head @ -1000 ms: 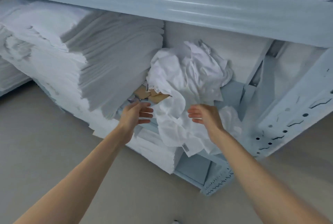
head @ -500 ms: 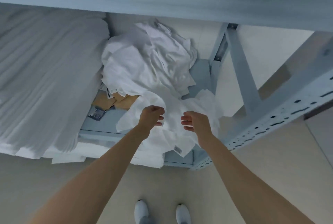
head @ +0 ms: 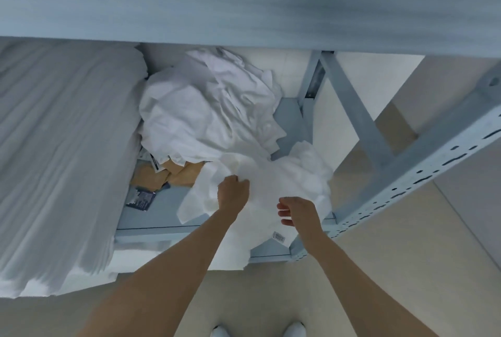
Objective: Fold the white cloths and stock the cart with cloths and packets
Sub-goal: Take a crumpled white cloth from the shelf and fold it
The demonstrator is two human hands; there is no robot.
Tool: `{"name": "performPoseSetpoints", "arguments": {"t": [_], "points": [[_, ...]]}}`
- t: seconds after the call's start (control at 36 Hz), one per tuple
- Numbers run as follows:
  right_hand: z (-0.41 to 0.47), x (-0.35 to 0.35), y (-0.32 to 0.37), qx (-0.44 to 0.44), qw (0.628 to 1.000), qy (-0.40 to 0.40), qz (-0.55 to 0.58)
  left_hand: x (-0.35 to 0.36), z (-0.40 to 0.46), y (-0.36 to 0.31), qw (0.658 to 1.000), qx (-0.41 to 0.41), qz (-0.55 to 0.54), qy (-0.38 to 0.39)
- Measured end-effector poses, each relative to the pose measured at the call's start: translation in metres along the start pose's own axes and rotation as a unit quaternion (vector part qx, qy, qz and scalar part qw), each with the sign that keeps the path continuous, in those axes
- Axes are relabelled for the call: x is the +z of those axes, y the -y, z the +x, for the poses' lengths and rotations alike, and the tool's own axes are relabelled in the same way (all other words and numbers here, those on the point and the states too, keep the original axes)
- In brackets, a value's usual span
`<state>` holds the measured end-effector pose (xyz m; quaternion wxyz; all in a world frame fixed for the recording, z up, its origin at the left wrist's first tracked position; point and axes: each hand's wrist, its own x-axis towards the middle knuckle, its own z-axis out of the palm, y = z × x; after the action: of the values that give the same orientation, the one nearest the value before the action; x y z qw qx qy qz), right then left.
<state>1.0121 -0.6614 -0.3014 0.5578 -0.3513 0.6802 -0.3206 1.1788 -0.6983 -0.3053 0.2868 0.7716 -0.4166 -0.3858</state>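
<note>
On the lower shelf [head: 162, 217], at six o'clock from the crumpled heap [head: 206, 114], a white cloth [head: 284, 182] is gripped by the left hand [head: 233, 193], presumably for lifting out; the right hand [head: 301, 212] hovers, fingers [head: 283, 213] loosely released, holding nothing.

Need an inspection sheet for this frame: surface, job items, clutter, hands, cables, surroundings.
Surface: grey-blue metal shelf, lower level of a rack.
Job's things: crumpled white cloths heaped on the shelf; front cloth hangs over the shelf edge, label showing; tan packets and a dark packet beside the heap.
Clutter: nothing seen.
Grippers: left hand grips the front cloth; right hand over the cloth, fingers loosely curled, holding nothing.
Cables: nothing seen.
Surroundings: folded stack on the left, perforated upright on the right, beige floor, white shoes at the bottom edge.
</note>
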Motion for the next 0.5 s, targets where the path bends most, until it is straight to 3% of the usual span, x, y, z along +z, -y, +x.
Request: {"name": "performPoseSetpoints", "arguments": {"t": [0.08, 0.17, 0.25, 0.39, 0.5], "points": [[0.002, 0.007, 0.004, -0.063, 0.995, -0.023, -0.08, -0.017, -0.01, -0.053, 0.972, -0.032, -0.222, 0.064], [0.002, 0.021, 0.014, -0.182, 0.958, -0.082, -0.206, -0.041, -0.029, -0.11, 0.865, -0.015, -0.454, 0.212], [0.003, 0.032, 0.033, -0.237, 0.93, -0.149, -0.238, -0.069, -0.051, -0.151, 0.78, 0.046, -0.537, 0.319], [0.008, 0.022, 0.081, -0.282, 0.921, -0.257, -0.077, -0.098, -0.074, -0.174, 0.755, 0.096, -0.531, 0.373], [0.01, 0.006, 0.108, -0.285, 0.931, -0.205, -0.104, -0.101, -0.081, -0.164, 0.786, 0.113, -0.47, 0.385]]}}
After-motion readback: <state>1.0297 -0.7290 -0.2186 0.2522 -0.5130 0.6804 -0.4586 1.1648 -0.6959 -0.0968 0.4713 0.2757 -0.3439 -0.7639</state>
